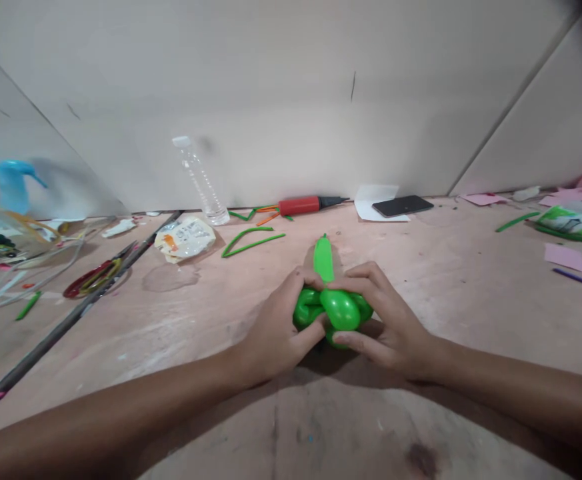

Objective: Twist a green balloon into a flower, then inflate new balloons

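A green twisting balloon [341,311], inflated and folded into several twisted bubbles, is between my two hands just above the table [211,413]. One straight length of it points away from me toward the wall and ends in a small tip. My left hand [287,320] is closed around the bubbles on the left side, its thumb pressed in near the middle. With its fingers over the top and its thumb at the lower edge, my right hand [393,323] grips the right side. The underside of the balloon is hidden.
Along the wall stand a clear bottle [201,183], a red balloon pump [299,206] and a phone [403,206] on white paper. Uninflated green balloons [251,241] and a crumpled wrapper [185,239] lie nearer. Scissors [98,275] rest by a table gap at left; pink paper [565,257] lies right.
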`<state>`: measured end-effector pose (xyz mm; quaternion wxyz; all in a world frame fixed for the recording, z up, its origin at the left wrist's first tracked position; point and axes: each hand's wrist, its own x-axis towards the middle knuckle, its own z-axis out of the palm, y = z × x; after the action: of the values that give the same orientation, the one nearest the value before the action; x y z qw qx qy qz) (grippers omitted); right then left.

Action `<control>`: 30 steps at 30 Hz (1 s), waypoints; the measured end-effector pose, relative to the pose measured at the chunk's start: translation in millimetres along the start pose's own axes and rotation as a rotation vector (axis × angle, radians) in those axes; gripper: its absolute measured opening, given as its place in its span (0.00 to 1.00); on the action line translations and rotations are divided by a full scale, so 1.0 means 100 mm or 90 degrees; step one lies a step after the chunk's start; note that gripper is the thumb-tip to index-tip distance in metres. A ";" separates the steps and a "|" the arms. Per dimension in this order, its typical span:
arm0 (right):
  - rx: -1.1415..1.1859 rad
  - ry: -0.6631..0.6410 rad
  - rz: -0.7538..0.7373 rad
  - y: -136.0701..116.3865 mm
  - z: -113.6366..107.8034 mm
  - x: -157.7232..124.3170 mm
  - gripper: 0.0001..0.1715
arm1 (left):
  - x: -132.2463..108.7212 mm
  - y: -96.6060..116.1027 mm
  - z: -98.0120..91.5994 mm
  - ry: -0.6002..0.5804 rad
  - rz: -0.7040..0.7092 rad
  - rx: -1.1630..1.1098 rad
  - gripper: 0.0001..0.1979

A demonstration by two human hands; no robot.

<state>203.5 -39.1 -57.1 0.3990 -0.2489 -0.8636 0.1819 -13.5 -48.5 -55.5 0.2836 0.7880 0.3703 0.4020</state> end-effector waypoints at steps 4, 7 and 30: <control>0.014 0.071 0.078 0.01 0.03 0.03 0.23 | -0.01 0.02 0.00 -0.022 0.056 0.061 0.19; 0.036 0.101 0.190 -0.01 0.05 0.05 0.22 | -0.01 0.03 0.02 -0.022 0.085 0.107 0.25; 0.080 0.035 0.318 -0.01 0.05 0.09 0.17 | 0.07 0.02 -0.01 0.032 -0.043 -0.034 0.18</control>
<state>194.4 -35.9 -54.4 0.3800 -0.4340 -0.7511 0.3211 -11.0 -43.4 -50.2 0.3087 0.7568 0.3925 0.4217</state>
